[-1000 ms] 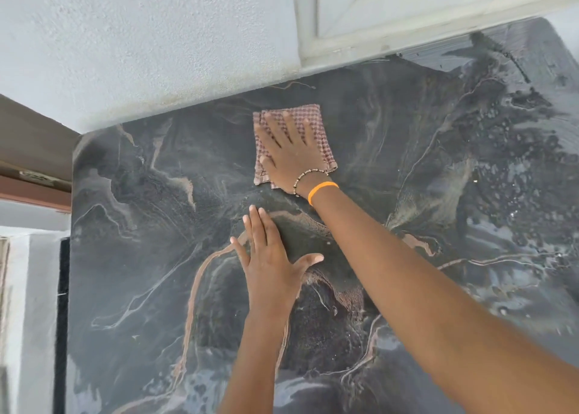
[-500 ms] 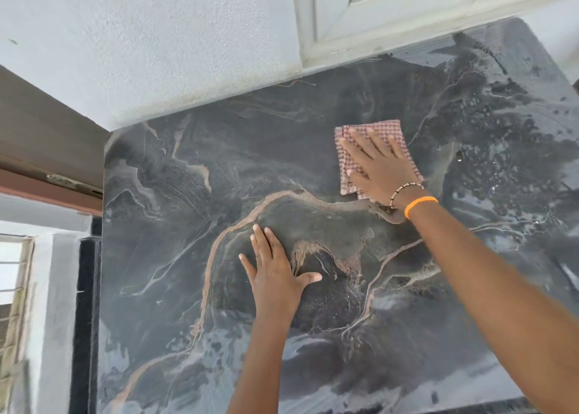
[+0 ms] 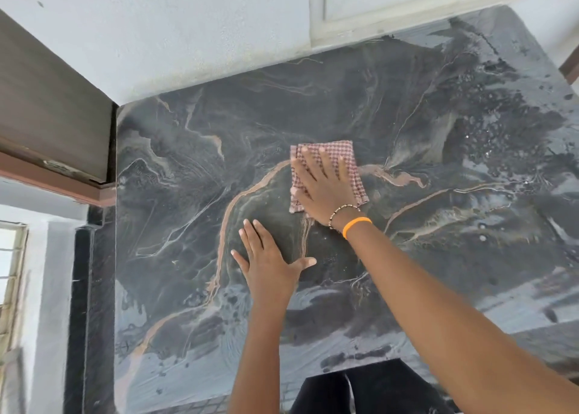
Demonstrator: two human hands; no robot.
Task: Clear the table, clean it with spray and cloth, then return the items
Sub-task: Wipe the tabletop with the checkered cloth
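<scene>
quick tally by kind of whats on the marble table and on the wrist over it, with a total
Red-and-white checked cloth, flat under the right hand: 1
Hands pressed on the dark veined marble table, right one and left hand: 2
Wristbands on the right wrist, a beaded bracelet and an orange band: 2
Total: 5

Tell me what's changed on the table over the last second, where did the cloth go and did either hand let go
The right hand swept the checked cloth rightward across the marble tabletop, then back left toward the middle, above the left hand. Nothing was let go: the right palm is pressed flat on the cloth throughout. The left hand stayed spread flat on the stone, bracing. Wet droplets remain at the right side.
</scene>
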